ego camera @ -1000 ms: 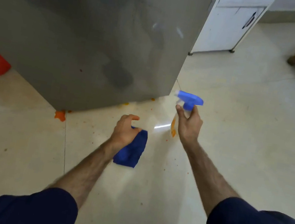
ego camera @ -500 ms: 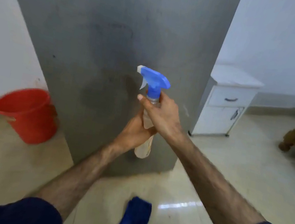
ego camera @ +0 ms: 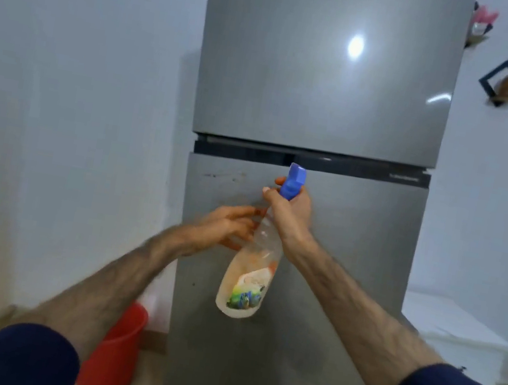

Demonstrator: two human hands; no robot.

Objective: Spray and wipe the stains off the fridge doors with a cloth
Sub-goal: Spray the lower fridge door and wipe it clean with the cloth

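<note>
A tall grey two-door fridge (ego camera: 321,102) fills the middle of the view. Its lower door (ego camera: 352,259) carries dark specks and a smear near its top left. A clear spray bottle (ego camera: 248,278) with a blue trigger head is held up in front of the lower door. My right hand (ego camera: 289,215) grips its neck just below the trigger. My left hand (ego camera: 227,224) is blurred, fingers spread, touching the bottle's upper body from the left. The blue cloth is out of view.
A red bucket (ego camera: 114,357) stands on the floor left of the fridge. A white cabinet (ego camera: 454,330) sits to the right. Small framed ornaments (ego camera: 503,82) hang on the right wall. White wall lies to the left.
The view has risen from the floor to the fridge doors. The cloth was dropped on the floor and has left the view. The bottle rose, and my left hand came to it.
</note>
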